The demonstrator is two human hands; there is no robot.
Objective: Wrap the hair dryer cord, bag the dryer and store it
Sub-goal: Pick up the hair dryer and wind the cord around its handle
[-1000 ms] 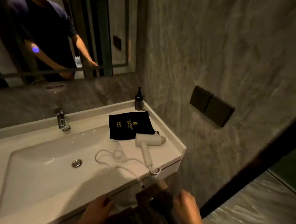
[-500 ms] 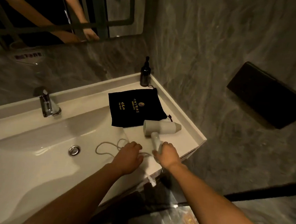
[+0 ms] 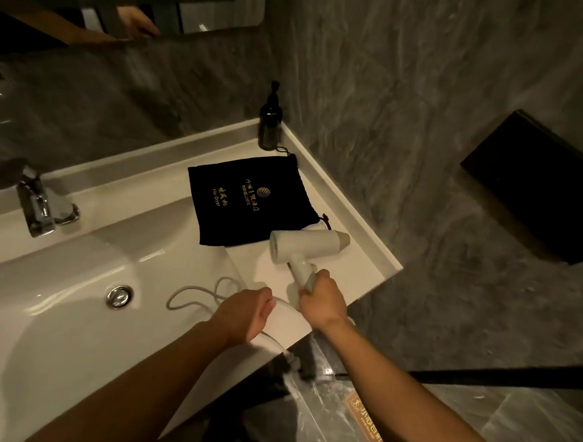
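A white hair dryer (image 3: 307, 245) lies on the right side of the white vanity counter (image 3: 358, 276), nozzle pointing right. My right hand (image 3: 322, 301) is shut around its handle. The white cord (image 3: 193, 293) loops over the basin edge to the left, and my left hand (image 3: 246, 315) is closed on it near the handle; the cord runs on under the hand to the plug (image 3: 292, 359) at the counter's front edge. A flat black drawstring bag (image 3: 250, 198) with gold lettering lies just behind the dryer.
A dark pump bottle (image 3: 270, 124) stands in the back right corner. The chrome tap (image 3: 36, 205) and basin drain (image 3: 119, 295) are to the left. A grey wall with a black panel (image 3: 541, 188) is on the right. A clear plastic-wrapped item (image 3: 339, 418) sits below the counter.
Both hands rose from below the counter onto it. The right hand took the dryer handle and the left closed on the cord. The dryer has tilted slightly; the camera looks further down.
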